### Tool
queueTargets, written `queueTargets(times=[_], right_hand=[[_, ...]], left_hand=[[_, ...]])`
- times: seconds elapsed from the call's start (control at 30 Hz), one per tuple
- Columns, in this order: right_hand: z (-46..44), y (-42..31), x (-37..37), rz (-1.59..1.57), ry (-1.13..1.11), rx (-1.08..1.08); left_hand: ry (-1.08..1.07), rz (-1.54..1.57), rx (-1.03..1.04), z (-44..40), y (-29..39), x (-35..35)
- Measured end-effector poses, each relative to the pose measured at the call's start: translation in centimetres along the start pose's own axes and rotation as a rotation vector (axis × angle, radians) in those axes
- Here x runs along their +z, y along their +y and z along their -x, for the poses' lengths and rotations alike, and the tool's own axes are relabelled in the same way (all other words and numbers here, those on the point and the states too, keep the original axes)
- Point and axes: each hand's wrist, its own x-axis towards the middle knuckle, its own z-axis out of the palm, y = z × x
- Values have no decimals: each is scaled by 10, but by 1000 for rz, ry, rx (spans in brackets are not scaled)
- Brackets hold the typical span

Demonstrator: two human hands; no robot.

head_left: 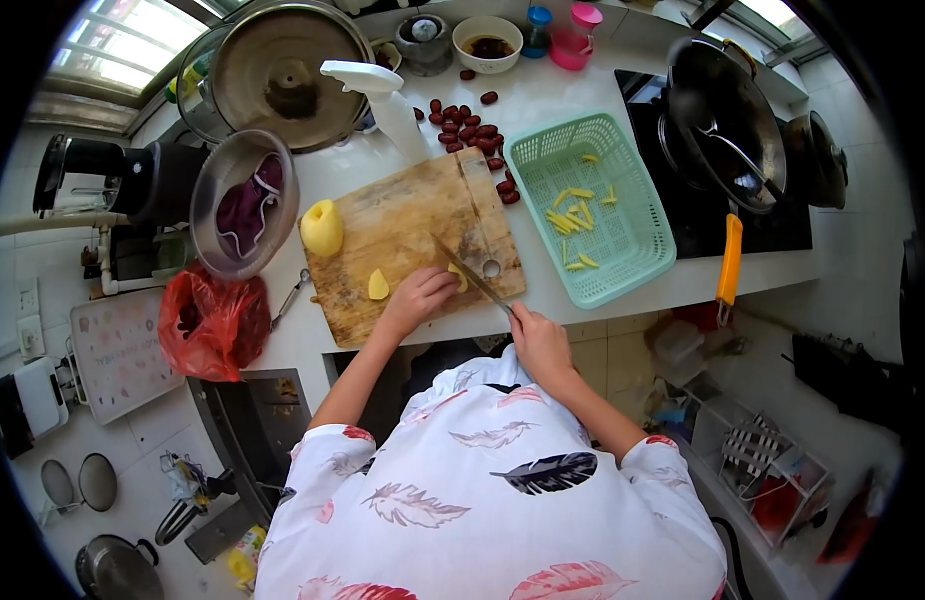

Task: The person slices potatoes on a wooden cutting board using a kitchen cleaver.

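Presently, the left hand (425, 296) holds a yellow piece (459, 281) with bent fingers toward the near right corner of the cutting board (397, 222), while the right hand (542, 347), just off that corner, grips a knife (475, 277).

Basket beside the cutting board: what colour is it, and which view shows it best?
The basket is pale mint green, best seen in the head view.

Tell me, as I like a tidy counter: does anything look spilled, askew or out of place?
Two things. Dark red fruits lie loose on the counter by the cutting board and green basket, not in a container. A white spray bottle stands at the board's far edge, which seems close to food. I see no clear spill.
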Motion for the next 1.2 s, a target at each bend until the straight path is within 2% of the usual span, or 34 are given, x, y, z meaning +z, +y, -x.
queueTargets(times=[0.17, 0.57, 1.2], right_hand=[[6, -2, 8, -4, 21, 80], [16, -28, 18, 24, 8, 69], [3, -33, 28, 14, -21, 74]], left_hand=[[8, 3, -26, 4, 0, 5], [-73, 54, 12, 3, -11, 4], [-58, 87, -19, 3, -11, 6]])
